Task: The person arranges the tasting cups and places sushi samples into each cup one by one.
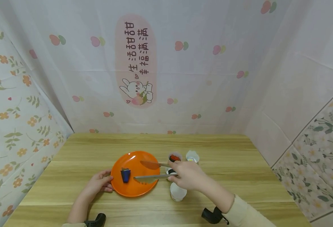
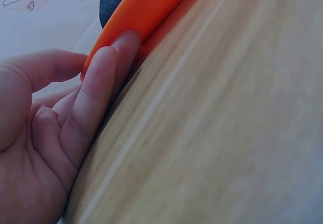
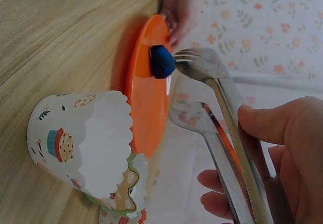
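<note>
My left hand (image 1: 99, 183) pinches the near-left rim of an orange plate (image 1: 132, 190), the thumb at its edge and fingers beneath. On the plate sits a small dark-blue chunky piece (image 1: 125, 175), faceted in the right wrist view. My right hand (image 1: 190, 175) grips metal tongs (image 3: 229, 113) with spread jaws, one tip slotted like a fork. The tongs reach over the plate from the right, their tips just right of the blue piece, with nothing between them.
Several paper baking cups stand right of the plate: a white one (image 1: 178, 192) in front, one with something red-orange inside (image 1: 175, 156), another (image 1: 192, 156) behind the right hand. A black-and-white item (image 1: 170, 171) is partly hidden by the tongs. A patterned curtain (image 1: 166, 78) hangs behind the table.
</note>
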Demonstrator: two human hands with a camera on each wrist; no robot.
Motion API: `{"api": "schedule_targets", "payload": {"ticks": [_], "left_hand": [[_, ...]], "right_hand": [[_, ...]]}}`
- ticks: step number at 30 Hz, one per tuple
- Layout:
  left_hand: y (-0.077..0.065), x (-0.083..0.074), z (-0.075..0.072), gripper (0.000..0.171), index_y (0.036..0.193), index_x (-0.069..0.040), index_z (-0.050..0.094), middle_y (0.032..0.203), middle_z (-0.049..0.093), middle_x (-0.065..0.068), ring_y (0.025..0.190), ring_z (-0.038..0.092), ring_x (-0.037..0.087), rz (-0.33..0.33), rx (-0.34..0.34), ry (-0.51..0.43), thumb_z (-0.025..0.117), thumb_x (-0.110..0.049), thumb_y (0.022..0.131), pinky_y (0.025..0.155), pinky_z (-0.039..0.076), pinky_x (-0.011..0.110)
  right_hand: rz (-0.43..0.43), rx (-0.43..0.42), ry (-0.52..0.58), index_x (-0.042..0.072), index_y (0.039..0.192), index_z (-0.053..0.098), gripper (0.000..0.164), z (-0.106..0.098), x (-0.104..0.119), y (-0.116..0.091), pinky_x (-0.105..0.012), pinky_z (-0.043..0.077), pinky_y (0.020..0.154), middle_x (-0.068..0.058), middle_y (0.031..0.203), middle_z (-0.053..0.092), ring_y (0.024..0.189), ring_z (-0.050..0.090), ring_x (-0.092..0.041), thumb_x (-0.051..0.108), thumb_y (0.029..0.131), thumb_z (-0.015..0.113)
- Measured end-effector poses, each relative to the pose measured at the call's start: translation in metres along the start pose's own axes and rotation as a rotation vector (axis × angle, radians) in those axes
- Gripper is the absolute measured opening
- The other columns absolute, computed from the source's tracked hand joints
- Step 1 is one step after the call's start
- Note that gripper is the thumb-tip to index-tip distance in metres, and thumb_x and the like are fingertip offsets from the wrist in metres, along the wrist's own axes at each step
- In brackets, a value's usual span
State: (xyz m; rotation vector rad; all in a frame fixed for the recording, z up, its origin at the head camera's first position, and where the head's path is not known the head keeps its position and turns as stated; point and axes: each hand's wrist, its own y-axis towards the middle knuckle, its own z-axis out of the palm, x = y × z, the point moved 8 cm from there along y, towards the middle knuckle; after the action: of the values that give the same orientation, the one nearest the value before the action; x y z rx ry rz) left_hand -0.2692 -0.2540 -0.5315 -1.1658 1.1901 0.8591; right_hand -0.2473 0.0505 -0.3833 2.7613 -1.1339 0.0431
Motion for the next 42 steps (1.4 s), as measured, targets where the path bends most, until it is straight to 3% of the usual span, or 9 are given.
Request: {"api": "schedule_targets", "payload": {"ticks": [7,9,15,19,28,37,42], "left_hand": [[0.0,0.0,0.0,0.058,0.14,0.02,0.019,0.096,0.065,0.013,0.072,0.067,0.023,0.003,0.0,0.0,0.047,-0.01,0.1,0.068,0.058,0.036],[0.0,0.0,0.0,0.057,0.14,0.02,0.019,0.096,0.065,0.013,0.072,0.067,0.023,0.003,-0.004,-0.002,0.047,-0.009,0.1,0.068,0.058,0.036],[-0.001,0.001,0.0,0.057,0.141,0.018,0.018,0.097,0.064,0.014,0.073,0.066,0.023,-0.003,-0.008,-0.006,0.046,-0.009,0.101,0.068,0.058,0.037],[-0.001,0.0,0.0,0.057,0.141,0.018,0.019,0.097,0.064,0.014,0.073,0.066,0.023,-0.005,-0.009,-0.007,0.046,-0.01,0.101,0.068,0.058,0.037],[-0.001,0.0,0.0,0.057,0.14,0.02,0.019,0.095,0.065,0.014,0.072,0.066,0.023,0.01,-0.004,-0.011,0.047,-0.009,0.1,0.067,0.058,0.036],[-0.002,0.0,0.0,0.058,0.141,0.019,0.019,0.096,0.064,0.014,0.072,0.066,0.023,0.003,-0.008,-0.011,0.047,-0.01,0.1,0.068,0.058,0.036],[-0.002,0.0,0.0,0.057,0.141,0.019,0.02,0.097,0.064,0.014,0.072,0.066,0.023,0.003,-0.013,-0.012,0.048,-0.01,0.1,0.068,0.058,0.037]], "right_hand": [[0.012,0.05,0.01,0.007,0.126,0.06,0.047,0.008,0.005,0.008,-0.018,0.045,0.049,-0.006,0.113,0.067,0.068,0.061,-0.006,0.038,0.091,0.064],[0.012,0.053,0.008,0.007,0.125,0.061,0.046,0.01,0.008,0.011,-0.018,0.044,0.049,-0.008,0.115,0.066,0.067,0.06,-0.007,0.039,0.091,0.064],[0.034,0.062,0.041,0.007,0.123,0.062,0.045,0.016,0.013,0.017,-0.018,0.041,0.047,-0.004,0.11,0.067,0.06,0.052,-0.004,0.039,0.092,0.063],[0.062,0.068,0.056,0.012,0.11,0.065,0.033,0.022,0.014,0.02,-0.021,0.041,0.047,0.002,0.095,0.067,0.061,0.05,-0.005,0.039,0.091,0.064],[0.158,0.1,0.064,0.009,0.121,0.065,0.046,0.036,0.015,0.024,-0.031,0.053,0.063,-0.001,0.103,0.069,0.086,0.064,-0.014,0.044,0.093,0.059],[0.188,0.073,0.085,0.011,0.1,0.068,0.035,0.043,0.023,0.028,-0.032,0.049,0.06,0.005,0.081,0.064,0.07,0.059,-0.01,0.044,0.091,0.062],[0.244,0.081,0.102,0.007,0.111,0.068,0.043,0.048,0.026,0.03,-0.035,0.053,0.067,-0.001,0.1,0.068,0.084,0.064,-0.014,0.045,0.091,0.062]]}}
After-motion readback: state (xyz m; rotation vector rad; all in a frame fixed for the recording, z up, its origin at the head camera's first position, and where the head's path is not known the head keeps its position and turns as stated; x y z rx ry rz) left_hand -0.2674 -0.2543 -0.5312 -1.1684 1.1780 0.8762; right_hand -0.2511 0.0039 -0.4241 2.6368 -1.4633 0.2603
